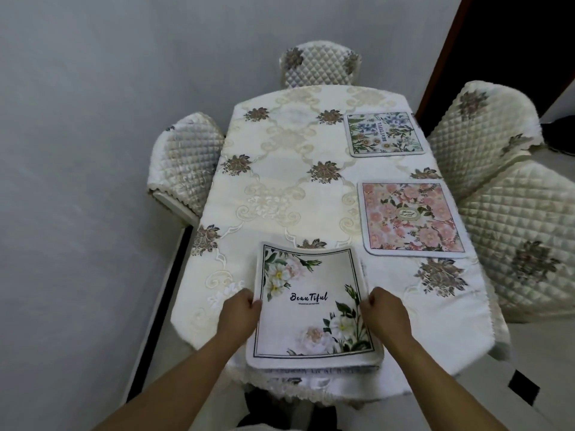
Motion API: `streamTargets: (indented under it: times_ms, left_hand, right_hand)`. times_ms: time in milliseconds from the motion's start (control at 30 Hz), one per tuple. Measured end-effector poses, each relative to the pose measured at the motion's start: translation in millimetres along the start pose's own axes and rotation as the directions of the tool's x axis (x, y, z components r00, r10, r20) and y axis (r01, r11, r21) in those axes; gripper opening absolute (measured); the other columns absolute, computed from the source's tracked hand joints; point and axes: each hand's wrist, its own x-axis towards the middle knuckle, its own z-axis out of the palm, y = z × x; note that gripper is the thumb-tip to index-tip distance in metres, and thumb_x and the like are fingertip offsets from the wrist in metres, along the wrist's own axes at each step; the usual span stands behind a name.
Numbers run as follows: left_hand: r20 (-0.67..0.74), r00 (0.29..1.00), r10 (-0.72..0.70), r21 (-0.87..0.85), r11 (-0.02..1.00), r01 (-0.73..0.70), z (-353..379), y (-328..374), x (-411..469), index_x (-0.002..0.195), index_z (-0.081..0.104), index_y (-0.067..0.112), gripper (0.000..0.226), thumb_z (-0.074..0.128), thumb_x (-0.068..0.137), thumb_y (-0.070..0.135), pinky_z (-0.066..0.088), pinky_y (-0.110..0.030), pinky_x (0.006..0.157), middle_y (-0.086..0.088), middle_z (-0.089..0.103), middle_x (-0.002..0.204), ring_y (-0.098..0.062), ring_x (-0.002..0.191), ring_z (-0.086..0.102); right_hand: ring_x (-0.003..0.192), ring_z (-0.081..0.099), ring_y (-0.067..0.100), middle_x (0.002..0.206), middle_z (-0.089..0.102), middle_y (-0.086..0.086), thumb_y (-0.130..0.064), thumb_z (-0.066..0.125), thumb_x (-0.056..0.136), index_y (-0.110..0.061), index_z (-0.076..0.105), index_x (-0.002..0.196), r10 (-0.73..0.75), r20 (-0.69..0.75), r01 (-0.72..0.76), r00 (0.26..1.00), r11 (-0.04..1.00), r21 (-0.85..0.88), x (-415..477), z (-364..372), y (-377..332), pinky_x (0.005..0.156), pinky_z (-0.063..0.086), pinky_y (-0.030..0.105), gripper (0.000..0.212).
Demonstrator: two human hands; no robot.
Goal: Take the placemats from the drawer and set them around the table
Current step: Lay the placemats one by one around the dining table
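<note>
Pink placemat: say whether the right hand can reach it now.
Probably yes: only bare tablecloth lies between the right hand and the pink placemat, though that hand grips the white placemat.

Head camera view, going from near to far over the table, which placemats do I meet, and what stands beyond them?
white-flower placemat → pink-flower placemat → green-and-blue leafy placemat → quilted chair at the far end

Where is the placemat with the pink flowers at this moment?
In the head view the pink-flowered placemat lies flat on the table, right side, between the green-and-blue placemat beyond and the white placemat nearer.
</note>
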Motion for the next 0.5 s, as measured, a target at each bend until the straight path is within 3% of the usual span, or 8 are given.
streamTargets:
  times_ms: [200,333,500]
  left_hand:
    - [-0.163,0.987,0.014,0.001,1.000,-0.015,-74.8,-19.7,12.8,0.061,0.041,0.022,0.036,0.064,0.088,0.030,0.029,-0.029,0.052,0.003,0.052,0.059,-0.015,0.059,0.048]
    - [-0.224,0.974,0.024,-0.044,0.998,-0.035,-118.2,-43.3,16.8,0.066,0.050,0.019,0.028,0.064,0.088,0.028,0.033,-0.029,0.055,-0.001,0.061,0.065,-0.018,0.062,0.055]
    - [-0.268,0.963,0.021,-0.082,0.996,-0.044,-167.3,-96.3,22.5,0.065,0.050,0.020,0.028,0.065,0.088,0.027,0.034,-0.028,0.057,-0.004,0.064,0.067,-0.021,0.064,0.057]
  right_hand:
    - [0.060,0.053,0.016,0.062,0.057,0.002,-0.021,0.056,0.085,-0.013,0.052,0.067,-0.100,-0.050,0.107,0.994,0.979,0.171,3.2,-18.4,-57.8,0.051,0.035,0.029,0.019]
    - [0.058,0.050,0.015,0.059,0.053,0.002,-0.020,0.055,0.085,-0.014,0.046,0.062,-0.160,-0.079,0.173,0.984,0.966,0.194,-5.0,-9.5,-108.3,0.053,0.036,0.031,0.025]
    - [0.056,0.051,0.018,0.062,0.058,0.009,-0.017,0.057,0.085,-0.005,0.055,0.068,-0.203,-0.105,0.219,0.974,0.959,0.177,-18.5,24.3,-175.1,0.053,0.036,0.028,0.021]
